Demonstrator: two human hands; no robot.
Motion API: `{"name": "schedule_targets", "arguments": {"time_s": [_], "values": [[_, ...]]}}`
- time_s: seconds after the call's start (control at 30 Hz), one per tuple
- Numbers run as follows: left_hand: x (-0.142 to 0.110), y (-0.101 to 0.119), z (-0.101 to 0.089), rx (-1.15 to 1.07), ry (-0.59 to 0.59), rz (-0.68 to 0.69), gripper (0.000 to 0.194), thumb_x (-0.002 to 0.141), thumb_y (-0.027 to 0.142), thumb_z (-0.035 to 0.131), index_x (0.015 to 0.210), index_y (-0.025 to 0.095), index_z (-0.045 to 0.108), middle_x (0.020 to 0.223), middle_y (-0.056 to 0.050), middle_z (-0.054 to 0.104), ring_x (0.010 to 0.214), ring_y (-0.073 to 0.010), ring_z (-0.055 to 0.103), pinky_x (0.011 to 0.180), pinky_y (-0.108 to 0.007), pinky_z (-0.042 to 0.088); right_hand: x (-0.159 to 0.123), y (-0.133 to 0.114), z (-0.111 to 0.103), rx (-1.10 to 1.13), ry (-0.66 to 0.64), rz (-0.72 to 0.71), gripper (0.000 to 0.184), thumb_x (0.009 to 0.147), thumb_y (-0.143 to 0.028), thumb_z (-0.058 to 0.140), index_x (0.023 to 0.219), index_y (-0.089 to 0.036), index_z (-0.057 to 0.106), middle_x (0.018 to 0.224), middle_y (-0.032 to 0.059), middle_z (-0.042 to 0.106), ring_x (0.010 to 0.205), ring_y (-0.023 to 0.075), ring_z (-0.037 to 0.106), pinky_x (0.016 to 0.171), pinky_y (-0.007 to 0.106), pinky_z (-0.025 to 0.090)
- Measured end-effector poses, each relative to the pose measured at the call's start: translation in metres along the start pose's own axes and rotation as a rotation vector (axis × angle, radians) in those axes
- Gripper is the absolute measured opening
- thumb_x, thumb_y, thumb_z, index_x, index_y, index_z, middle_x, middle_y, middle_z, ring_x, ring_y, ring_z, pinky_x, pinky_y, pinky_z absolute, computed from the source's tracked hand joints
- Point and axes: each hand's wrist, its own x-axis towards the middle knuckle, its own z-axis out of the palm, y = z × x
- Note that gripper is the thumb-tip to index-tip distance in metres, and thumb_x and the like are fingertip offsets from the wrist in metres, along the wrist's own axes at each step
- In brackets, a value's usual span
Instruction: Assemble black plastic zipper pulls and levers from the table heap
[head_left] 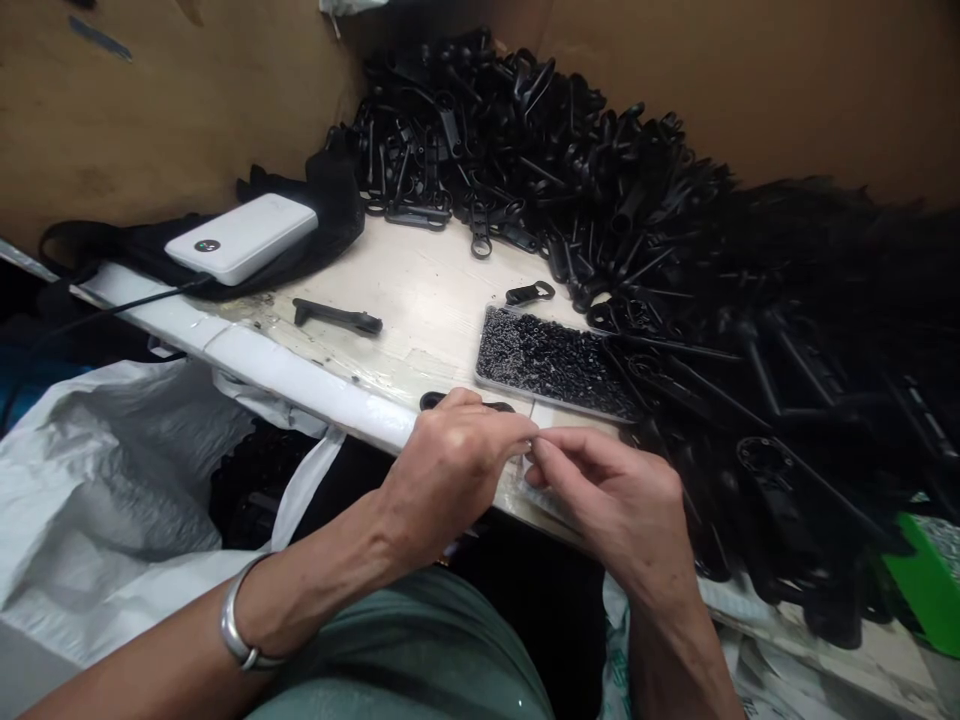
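The left hand (456,460) is curled and the right hand (628,495) is pinched, their holds unclear; near the surface's (420,285) front edge, a half-hidden black part (430,400) is aligned sideways, one end leftward.

A white power bank (251,235) with a black cable (150,299) at one end lies on black cloth (339,205) at the table's (420,270) left, near a brown wall (180,115) bearing a dark strip (101,40).

No text is legible; the black oval lit display (208,245) on the white rectangular power bank (259,230), beyond the left hand (450,455), is unreadable.
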Motion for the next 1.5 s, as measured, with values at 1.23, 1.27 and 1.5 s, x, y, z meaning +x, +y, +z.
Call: {"name": "schedule_targets", "arguments": {"time_s": [1.23, 1.27, 1.5], "values": [[-0.006, -0.017, -0.023, 0.233, -0.242, -0.038, 0.012, 0.083, 0.014, 0.063, 0.094, 0.017, 0.064, 0.094, -0.005, 0.073, 0.082, -0.0230, 0.068, 0.074, -0.035, 0.047, 0.000, 0.012, -0.001, -0.250, 0.060, -0.076, 0.009, 0.081, -0.013, 0.065, 0.074, -0.018, 0.069, 0.068, -0.0025, 0.070, 0.056, 0.0117, 0.063, 0.056, 0.020, 0.047], [-0.006, -0.017, -0.023, 0.232, -0.241, -0.036, 0.010, 0.083, 0.014, 0.063, 0.093, 0.017, 0.064, 0.093, -0.005, 0.074, 0.081, -0.0227, 0.068, 0.073, -0.035, 0.047, 0.000, 0.012, -0.001, -0.263, 0.050, -0.083, 0.009, 0.081, -0.012, 0.065, 0.074, -0.018, 0.069, 0.069, -0.0022, 0.070, 0.058, 0.0119, 0.063, 0.057, 0.020, 0.047], [-0.008, -0.017, -0.020, 0.224, -0.265, -0.033, 0.010, 0.083, 0.013, 0.064, 0.092, 0.017, 0.064, 0.090, -0.003, 0.073, 0.081, -0.0209, 0.068, 0.073, -0.033, 0.044, -0.001, 0.013, -0.003, -0.322, 0.012, -0.125, 0.009, 0.082, -0.011, 0.064, 0.078, -0.017, 0.069, 0.072, -0.0018, 0.070, 0.061, 0.0116, 0.064, 0.061, 0.021, 0.046]]}}
